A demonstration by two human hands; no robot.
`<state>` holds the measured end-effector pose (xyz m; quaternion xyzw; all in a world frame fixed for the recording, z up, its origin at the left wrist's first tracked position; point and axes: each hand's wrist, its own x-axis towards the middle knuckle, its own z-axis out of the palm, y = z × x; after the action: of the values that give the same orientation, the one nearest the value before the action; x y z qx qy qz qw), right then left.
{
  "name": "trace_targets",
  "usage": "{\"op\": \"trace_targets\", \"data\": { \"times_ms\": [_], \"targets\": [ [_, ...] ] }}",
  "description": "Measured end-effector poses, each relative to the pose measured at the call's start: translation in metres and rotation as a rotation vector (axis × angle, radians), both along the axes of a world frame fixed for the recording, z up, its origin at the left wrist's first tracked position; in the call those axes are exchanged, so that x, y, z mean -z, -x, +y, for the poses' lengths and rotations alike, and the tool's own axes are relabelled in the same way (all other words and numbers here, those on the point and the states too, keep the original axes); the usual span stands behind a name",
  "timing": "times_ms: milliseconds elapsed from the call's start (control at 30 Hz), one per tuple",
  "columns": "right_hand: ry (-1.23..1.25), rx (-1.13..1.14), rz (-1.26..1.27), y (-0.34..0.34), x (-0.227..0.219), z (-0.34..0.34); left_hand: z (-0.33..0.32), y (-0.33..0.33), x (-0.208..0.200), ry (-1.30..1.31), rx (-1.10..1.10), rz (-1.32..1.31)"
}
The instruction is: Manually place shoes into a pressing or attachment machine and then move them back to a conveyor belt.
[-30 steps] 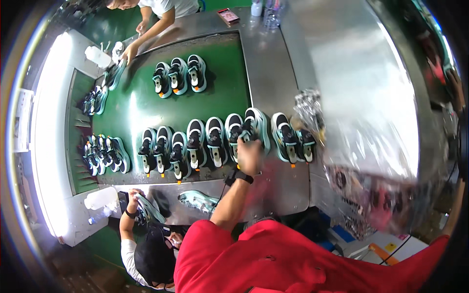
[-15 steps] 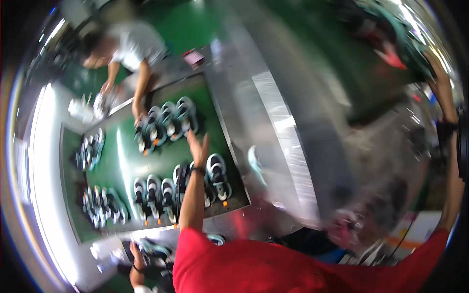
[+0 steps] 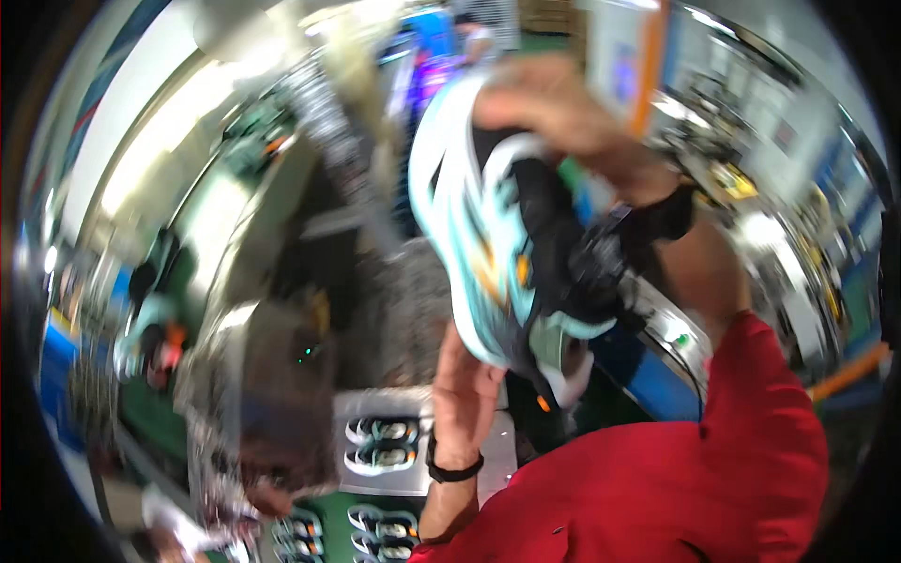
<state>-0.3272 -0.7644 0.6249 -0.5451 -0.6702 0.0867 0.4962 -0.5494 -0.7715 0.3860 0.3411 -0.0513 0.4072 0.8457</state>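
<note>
A large sneaker point(image 3: 479, 216), pale teal and white with black parts and an orange tag near its heel, is held up tilted in front of me. My right hand point(image 3: 554, 108) grips its upper end, the fingers curled over it and blurred by motion. Close under its lower end, my left hand point(image 3: 465, 403) is raised against the sole side. Part of the left fingers is hidden behind the sneaker. Dark stuffing or a dark upper part shows beside my right wrist.
Below left, a pair of sneakers point(image 3: 382, 445) lies on a metal surface, with more sneakers point(image 3: 383, 535) on a green table. A clear-walled box point(image 3: 282, 385) stands left of my left hand. A conveyor point(image 3: 206, 235) with shoes runs up the left side. A person point(image 3: 169, 530) is partly visible at lower left.
My view has swung from the table of sneakers toward the right. My left hand, earlier open over that table, is now at the sneaker; my right hand with the sneaker has come to mid-view.
</note>
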Motion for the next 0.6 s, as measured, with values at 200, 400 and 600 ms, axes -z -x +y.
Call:
{"op": "trace_targets", "data": {
  "times_ms": [200,400,600],
  "targets": [
    [0.208,0.38,0.479,-0.092,0.103,-0.208,-0.121,-0.136,-0.027,0.146,0.484,0.04],
    [-0.082,0.296,1.033,-0.143,0.203,-0.426,-0.238,-0.283,-0.015,-0.085,0.49,0.279],
    [-0.134,1.276,1.013,-0.185,0.233,-0.566,-0.409,-0.395,0.0,-0.831,0.375,0.472]
  ]
}}
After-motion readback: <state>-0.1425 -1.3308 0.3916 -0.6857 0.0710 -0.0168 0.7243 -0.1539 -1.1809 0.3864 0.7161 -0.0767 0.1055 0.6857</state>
